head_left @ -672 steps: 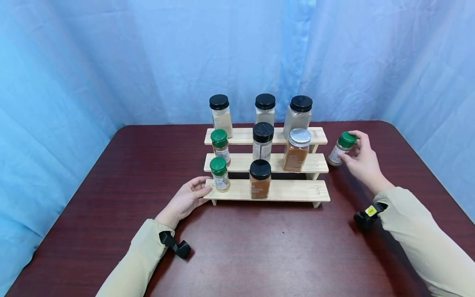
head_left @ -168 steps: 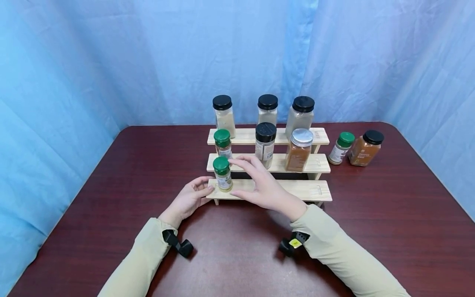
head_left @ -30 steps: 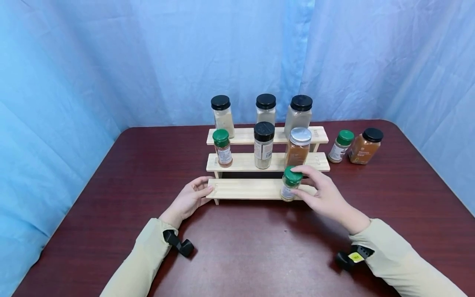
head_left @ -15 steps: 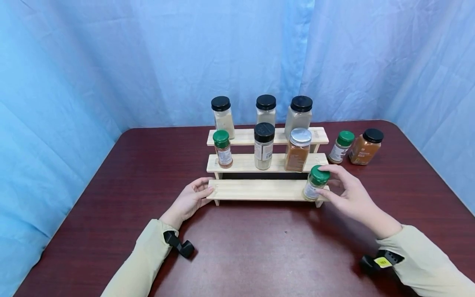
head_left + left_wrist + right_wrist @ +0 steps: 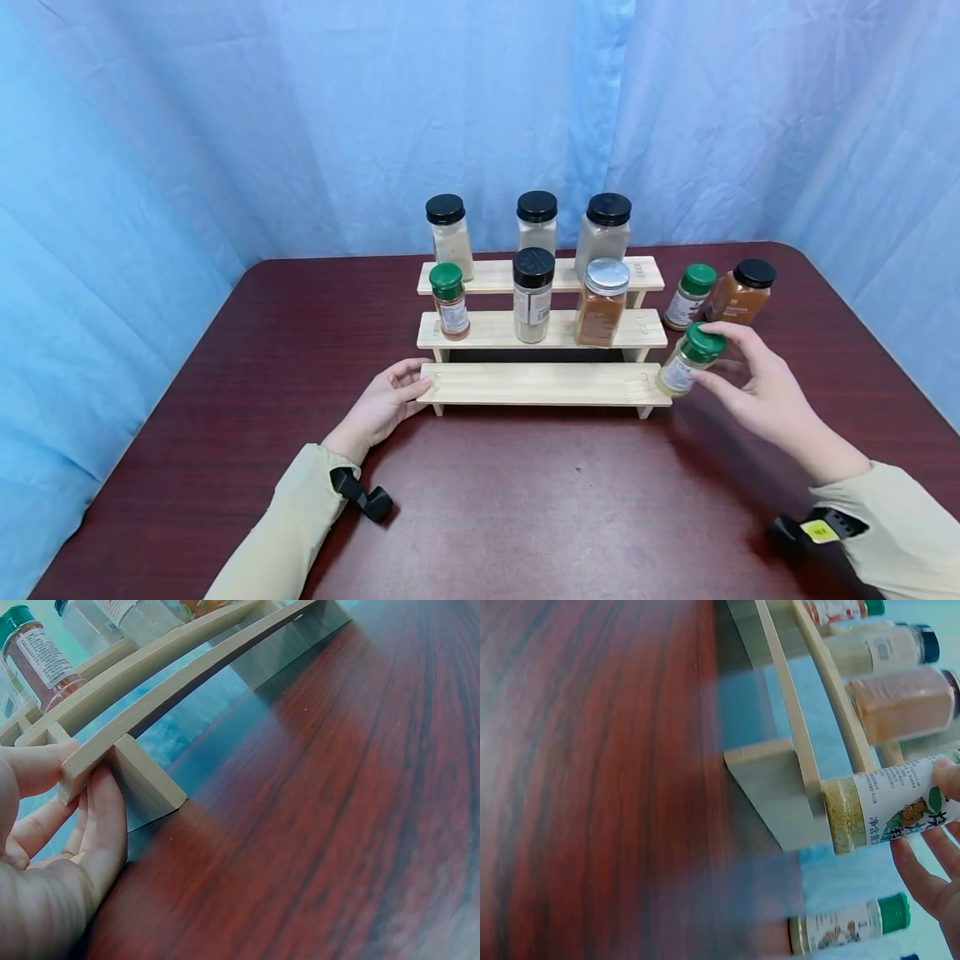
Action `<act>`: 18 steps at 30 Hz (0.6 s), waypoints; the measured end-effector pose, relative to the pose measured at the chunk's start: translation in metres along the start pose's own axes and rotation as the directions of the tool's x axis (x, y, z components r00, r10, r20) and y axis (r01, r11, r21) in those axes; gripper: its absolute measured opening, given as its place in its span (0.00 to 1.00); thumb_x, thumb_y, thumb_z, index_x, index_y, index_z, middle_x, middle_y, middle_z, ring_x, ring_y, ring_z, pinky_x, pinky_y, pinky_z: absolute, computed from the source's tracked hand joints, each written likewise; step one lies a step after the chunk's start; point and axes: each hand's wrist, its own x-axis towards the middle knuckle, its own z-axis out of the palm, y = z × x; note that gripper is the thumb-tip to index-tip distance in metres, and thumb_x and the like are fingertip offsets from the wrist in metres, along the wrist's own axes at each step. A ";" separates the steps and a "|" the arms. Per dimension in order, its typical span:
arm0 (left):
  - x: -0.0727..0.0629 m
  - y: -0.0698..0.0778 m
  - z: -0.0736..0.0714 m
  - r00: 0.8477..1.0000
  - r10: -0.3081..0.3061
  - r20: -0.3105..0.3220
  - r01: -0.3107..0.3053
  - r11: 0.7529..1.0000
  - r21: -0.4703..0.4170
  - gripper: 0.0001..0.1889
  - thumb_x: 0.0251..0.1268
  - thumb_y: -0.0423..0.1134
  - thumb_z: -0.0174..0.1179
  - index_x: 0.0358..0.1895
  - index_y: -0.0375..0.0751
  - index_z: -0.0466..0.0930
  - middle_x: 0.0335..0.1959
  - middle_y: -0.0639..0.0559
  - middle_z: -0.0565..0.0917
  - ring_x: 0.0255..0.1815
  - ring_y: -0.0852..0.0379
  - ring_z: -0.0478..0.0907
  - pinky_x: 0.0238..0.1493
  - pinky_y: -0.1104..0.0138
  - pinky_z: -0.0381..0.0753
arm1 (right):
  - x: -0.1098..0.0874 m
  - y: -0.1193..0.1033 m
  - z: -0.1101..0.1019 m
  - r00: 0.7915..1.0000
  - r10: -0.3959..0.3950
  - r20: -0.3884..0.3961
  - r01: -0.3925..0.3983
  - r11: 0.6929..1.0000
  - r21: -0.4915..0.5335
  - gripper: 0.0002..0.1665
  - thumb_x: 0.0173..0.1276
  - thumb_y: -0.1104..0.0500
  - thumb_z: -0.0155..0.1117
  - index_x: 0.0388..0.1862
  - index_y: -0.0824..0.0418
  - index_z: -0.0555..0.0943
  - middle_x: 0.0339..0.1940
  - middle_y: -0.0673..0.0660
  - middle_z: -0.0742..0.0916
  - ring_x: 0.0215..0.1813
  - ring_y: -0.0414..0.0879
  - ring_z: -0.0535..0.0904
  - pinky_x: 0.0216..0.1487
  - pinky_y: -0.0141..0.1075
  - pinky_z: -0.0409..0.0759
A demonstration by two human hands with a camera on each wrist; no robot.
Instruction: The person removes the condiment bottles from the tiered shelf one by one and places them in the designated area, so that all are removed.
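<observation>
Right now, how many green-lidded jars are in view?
3: one jar at the left end of the middle shelf, one jar on the table right of the rack, and one jar in the right hand. Others could be hidden.

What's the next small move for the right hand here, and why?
Probably ease the held jar rightward, clear of the bottom shelf, and down to the table. The right hand has it at that shelf's right end, and a green-lidded jar and a black-lidded jar already stand on the table right of the rack.
</observation>
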 end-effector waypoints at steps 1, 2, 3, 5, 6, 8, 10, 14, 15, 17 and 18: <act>0.000 0.000 0.000 1.000 0.002 0.002 -0.002 1.000 0.001 0.16 0.69 0.25 0.48 0.57 0.37 0.66 0.37 0.58 0.80 0.37 0.65 0.79 0.41 0.71 0.80 | -0.001 0.002 -0.002 1.000 0.005 -0.006 -0.005 1.000 -0.003 0.39 0.50 0.81 0.66 0.62 0.68 0.65 0.48 0.26 0.73 0.45 0.16 0.72 0.42 0.12 0.71; 0.000 0.000 0.000 1.000 0.003 0.005 -0.003 1.000 0.002 0.16 0.69 0.25 0.48 0.58 0.37 0.65 0.37 0.58 0.79 0.37 0.65 0.79 0.41 0.71 0.80 | -0.001 0.005 -0.004 1.000 0.012 -0.011 -0.012 1.000 -0.008 0.40 0.50 0.81 0.66 0.62 0.68 0.65 0.48 0.26 0.73 0.45 0.16 0.71 0.42 0.12 0.71; 0.000 0.001 0.000 1.000 0.004 0.006 -0.004 1.000 0.001 0.16 0.69 0.25 0.48 0.58 0.37 0.66 0.37 0.58 0.80 0.37 0.65 0.79 0.41 0.71 0.80 | -0.002 0.008 -0.005 1.000 0.017 -0.017 -0.017 1.000 -0.010 0.40 0.50 0.81 0.66 0.62 0.68 0.65 0.48 0.26 0.73 0.45 0.17 0.71 0.42 0.11 0.70; -0.001 0.001 0.001 1.000 0.004 0.004 -0.004 1.000 -0.003 0.16 0.69 0.25 0.48 0.58 0.36 0.66 0.37 0.58 0.79 0.37 0.65 0.79 0.41 0.71 0.80 | -0.003 0.012 -0.008 0.999 0.037 -0.025 -0.038 0.999 -0.011 0.40 0.50 0.81 0.66 0.62 0.68 0.65 0.47 0.27 0.73 0.45 0.16 0.71 0.42 0.11 0.70; -0.001 0.001 0.000 1.000 0.006 0.006 -0.006 1.000 -0.005 0.16 0.68 0.25 0.48 0.58 0.36 0.65 0.37 0.58 0.79 0.37 0.65 0.79 0.41 0.71 0.80 | -0.004 0.015 -0.009 0.998 0.052 -0.026 -0.053 0.999 -0.014 0.40 0.51 0.81 0.66 0.63 0.68 0.64 0.47 0.27 0.73 0.45 0.16 0.71 0.42 0.11 0.70; -0.001 0.001 0.000 1.000 0.004 0.004 -0.004 1.000 -0.008 0.16 0.68 0.25 0.48 0.58 0.36 0.65 0.37 0.57 0.79 0.37 0.65 0.79 0.41 0.71 0.80 | -0.004 0.020 -0.011 0.996 0.080 -0.031 -0.080 0.997 -0.018 0.39 0.52 0.80 0.65 0.63 0.68 0.64 0.47 0.26 0.72 0.44 0.15 0.71 0.41 0.10 0.70; -0.002 0.001 0.000 1.000 0.004 0.000 -0.004 1.000 -0.013 0.17 0.68 0.24 0.49 0.58 0.35 0.65 0.37 0.57 0.79 0.37 0.65 0.79 0.41 0.71 0.80 | -0.005 0.026 -0.013 0.993 0.110 -0.034 -0.110 0.994 -0.011 0.38 0.54 0.79 0.65 0.63 0.68 0.63 0.46 0.27 0.72 0.43 0.14 0.71 0.40 0.10 0.70; -0.002 0.001 0.000 1.000 0.006 0.002 -0.006 1.000 -0.004 0.17 0.68 0.25 0.49 0.59 0.34 0.64 0.37 0.58 0.79 0.37 0.65 0.79 0.41 0.71 0.80 | -0.007 0.039 -0.017 0.989 0.141 -0.049 -0.140 0.990 0.013 0.36 0.58 0.76 0.63 0.64 0.67 0.63 0.46 0.29 0.73 0.43 0.15 0.72 0.40 0.10 0.70; -0.002 0.001 0.000 1.000 0.007 0.004 -0.007 1.000 0.000 0.18 0.68 0.25 0.49 0.59 0.33 0.64 0.37 0.58 0.79 0.37 0.65 0.79 0.41 0.71 0.80 | -0.007 0.042 -0.018 0.988 0.148 -0.049 -0.148 0.989 0.015 0.35 0.59 0.75 0.63 0.65 0.66 0.62 0.47 0.30 0.73 0.43 0.15 0.72 0.40 0.10 0.70; -0.002 0.001 0.000 1.000 0.008 0.007 -0.008 1.000 0.010 0.19 0.68 0.26 0.49 0.61 0.32 0.63 0.37 0.58 0.79 0.37 0.65 0.79 0.42 0.71 0.80 | -0.008 0.050 -0.021 0.985 0.165 -0.050 -0.164 0.986 0.020 0.35 0.61 0.73 0.62 0.66 0.64 0.62 0.47 0.30 0.72 0.43 0.14 0.72 0.40 0.10 0.70; -0.002 0.001 0.000 1.000 0.008 0.009 -0.008 1.000 0.015 0.19 0.69 0.26 0.49 0.61 0.31 0.62 0.37 0.59 0.79 0.37 0.65 0.79 0.42 0.71 0.80 | -0.008 0.053 -0.023 0.983 0.175 -0.048 -0.174 0.985 0.019 0.35 0.61 0.72 0.62 0.66 0.64 0.62 0.47 0.30 0.72 0.43 0.14 0.72 0.40 0.10 0.70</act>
